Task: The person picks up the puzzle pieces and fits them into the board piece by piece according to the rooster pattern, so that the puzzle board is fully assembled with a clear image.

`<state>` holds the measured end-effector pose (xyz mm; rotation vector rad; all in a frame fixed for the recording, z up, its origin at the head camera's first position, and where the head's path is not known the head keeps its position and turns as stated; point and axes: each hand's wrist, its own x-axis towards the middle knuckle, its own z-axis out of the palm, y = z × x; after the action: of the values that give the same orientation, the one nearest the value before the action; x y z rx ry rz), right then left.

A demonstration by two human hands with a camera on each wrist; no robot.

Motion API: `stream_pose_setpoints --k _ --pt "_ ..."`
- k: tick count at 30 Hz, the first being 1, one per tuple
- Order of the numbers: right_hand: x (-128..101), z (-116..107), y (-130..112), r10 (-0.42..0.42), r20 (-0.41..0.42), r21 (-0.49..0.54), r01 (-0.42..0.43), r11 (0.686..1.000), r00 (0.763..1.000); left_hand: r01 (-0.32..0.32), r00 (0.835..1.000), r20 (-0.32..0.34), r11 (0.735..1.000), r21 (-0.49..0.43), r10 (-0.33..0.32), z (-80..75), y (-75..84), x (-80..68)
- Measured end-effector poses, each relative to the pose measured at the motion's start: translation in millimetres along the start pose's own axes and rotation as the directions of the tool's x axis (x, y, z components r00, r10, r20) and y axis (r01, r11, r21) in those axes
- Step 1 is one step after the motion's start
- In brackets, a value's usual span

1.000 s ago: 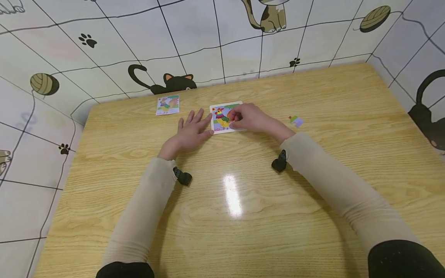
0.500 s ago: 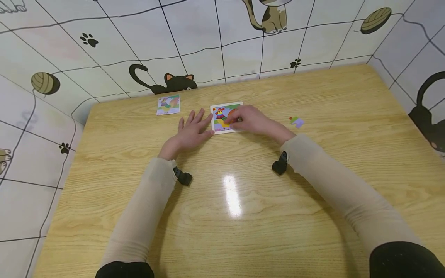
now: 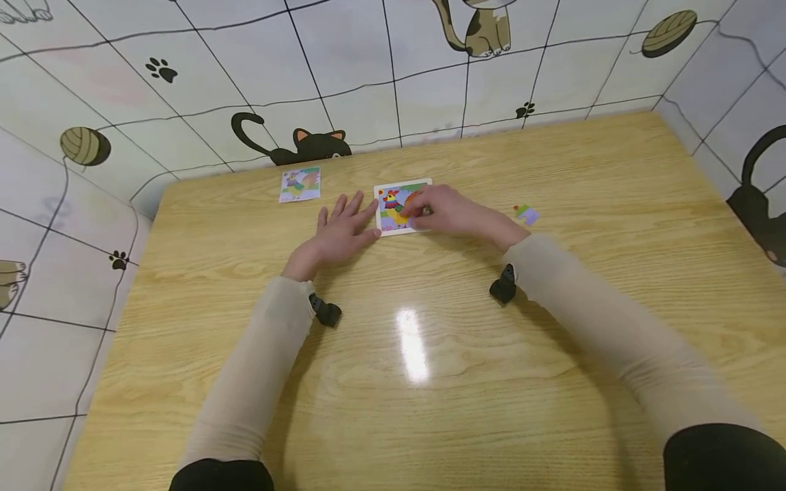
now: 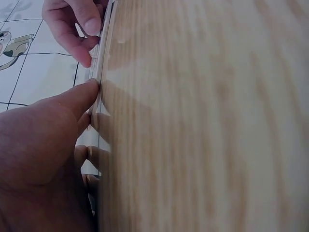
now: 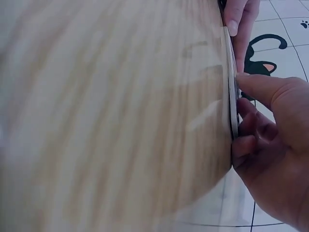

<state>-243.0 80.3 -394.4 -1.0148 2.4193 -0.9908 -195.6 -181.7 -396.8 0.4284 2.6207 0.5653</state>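
Observation:
A small white-framed jigsaw puzzle (image 3: 398, 232) with a rooster picture lies near the back of the table. My left hand (image 3: 338, 237) lies flat with fingers spread, its thumb and index fingertip at the puzzle's left edge. Over the right part of the picture, my right hand (image 3: 451, 213) bends its thumb and fingers down in a pinch at a puzzle piece, which those fingers mostly hide. From the right wrist view, the thumb (image 5: 263, 87) touches the thin puzzle's surface while the other fingers curl by its edge. One loose puzzle piece (image 3: 527, 214), green and lilac, lies to the right.
A paler square card (image 3: 301, 185) with the same rooster sits at the back left of the wooden table (image 3: 368, 409). White walls (image 3: 356, 54) printed with cats and yarn balls border the table at the back and sides.
My right fingers have shifted slightly lower on the picture since one second ago, staying over its right part. My left hand keeps its place at the edge. The head view has drifted slightly.

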Motion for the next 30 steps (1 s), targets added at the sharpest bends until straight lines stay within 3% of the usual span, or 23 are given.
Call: stream_pose_setpoints --k 3,7,16,23,30 --pt "-7.8 -9.1 2.4 0.079 -0.008 0.062 -0.079 0.995 0.997 -0.012 1.0 0.0 1.0 -0.001 0.012 0.1 2.1 1.9" --pt "-22.2 -25.9 7.5 0.17 -0.042 0.066 -0.168 0.984 0.984 -0.015 1.0 0.002 1.0 0.002 0.015 -0.1 4.9 2.5" --pt "-69.7 -64.4 33.5 0.257 -0.089 0.033 -0.255 0.966 0.962 -0.005 1.0 0.008 1.0 0.009 0.005 -0.3 5.2 1.1" --pt "-103.4 -83.4 57.4 0.305 -0.056 0.042 -0.303 0.952 0.951 -0.003 1.0 -0.001 1.0 0.0 0.003 0.2 2.1 1.3" --pt "-120.6 -94.6 73.6 0.317 -0.001 0.032 -0.317 0.948 0.949 0.001 1.0 0.001 1.0 0.003 -0.001 -0.8 2.5 -0.7"
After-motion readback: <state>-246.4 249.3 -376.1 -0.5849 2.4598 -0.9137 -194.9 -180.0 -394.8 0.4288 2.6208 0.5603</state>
